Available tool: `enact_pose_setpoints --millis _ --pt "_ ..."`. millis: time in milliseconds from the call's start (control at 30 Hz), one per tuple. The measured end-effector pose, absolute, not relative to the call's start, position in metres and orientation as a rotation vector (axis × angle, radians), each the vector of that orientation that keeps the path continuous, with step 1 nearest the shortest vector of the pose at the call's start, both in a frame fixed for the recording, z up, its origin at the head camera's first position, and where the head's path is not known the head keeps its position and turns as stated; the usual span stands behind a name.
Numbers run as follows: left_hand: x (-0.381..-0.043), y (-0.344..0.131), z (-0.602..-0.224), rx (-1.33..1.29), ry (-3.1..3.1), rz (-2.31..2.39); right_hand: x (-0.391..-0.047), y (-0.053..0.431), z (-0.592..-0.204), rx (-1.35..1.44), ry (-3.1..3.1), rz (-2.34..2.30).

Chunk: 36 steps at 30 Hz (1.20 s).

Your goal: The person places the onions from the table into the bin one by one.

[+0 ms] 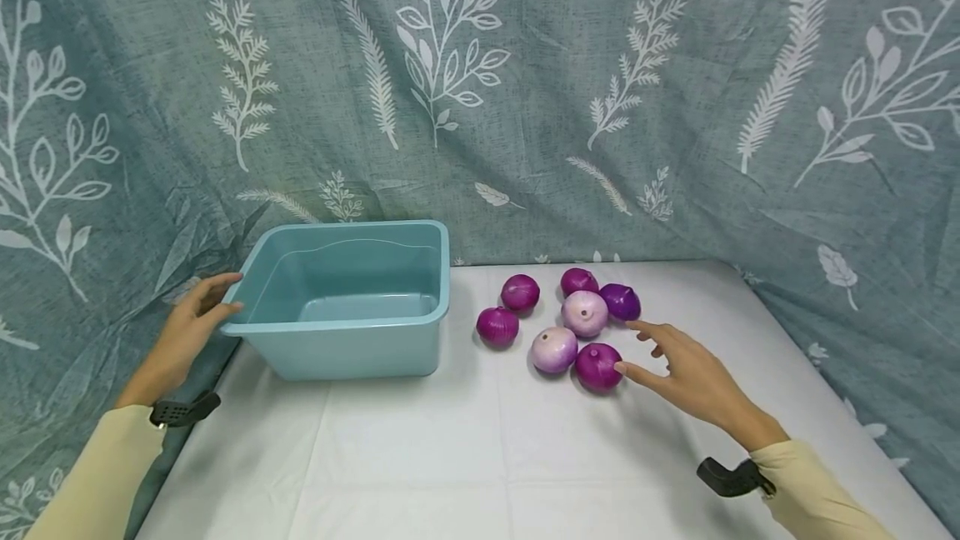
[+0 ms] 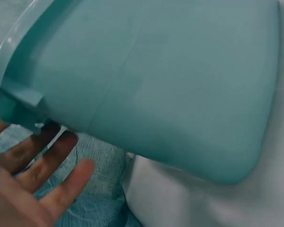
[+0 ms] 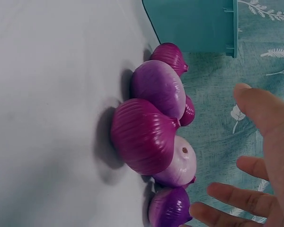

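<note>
A teal plastic tub (image 1: 352, 352) stands at the left of the white-covered table. My left hand (image 1: 191, 327) grips the tub's left rim, with the thumb and index finger at the edge; in the left wrist view the other fingers (image 2: 68, 182) lie outside, below the rim. Several purple onions cluster right of the tub. My right hand (image 1: 693, 377) hovers at their right side, fingers spread and holding nothing. Nearest its thumb is a dark magenta onion (image 1: 597, 367), beside a pale onion (image 1: 554, 349). A deep purple onion (image 1: 620, 302) is near its fingertips; whether they touch is unclear.
White cloth (image 1: 420, 448) covers the table. Behind it and along both sides hangs a grey-green curtain (image 1: 525, 165) with white leaf prints. Two magenta onions, one at the front (image 1: 497, 327) and one behind (image 1: 521, 293), lie between the tub and the other onions.
</note>
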<state>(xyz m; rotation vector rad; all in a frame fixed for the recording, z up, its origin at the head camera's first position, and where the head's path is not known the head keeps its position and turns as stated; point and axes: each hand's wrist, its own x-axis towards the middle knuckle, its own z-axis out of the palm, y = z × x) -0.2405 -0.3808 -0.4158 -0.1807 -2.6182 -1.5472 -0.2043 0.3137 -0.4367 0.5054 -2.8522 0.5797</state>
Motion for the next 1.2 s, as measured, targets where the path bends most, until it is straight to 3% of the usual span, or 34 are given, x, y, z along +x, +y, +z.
enact_pose_setpoints --millis 333,1200 --pt "-0.244 -0.394 -0.425 -0.365 -2.485 -1.839 -0.207 0.316 -0.450 0.508 -2.876 0.593" --pt "-0.245 -0.396 -0.425 -0.420 -2.464 -1.983 -0.224 0.298 -0.484 0.507 -2.861 0.690"
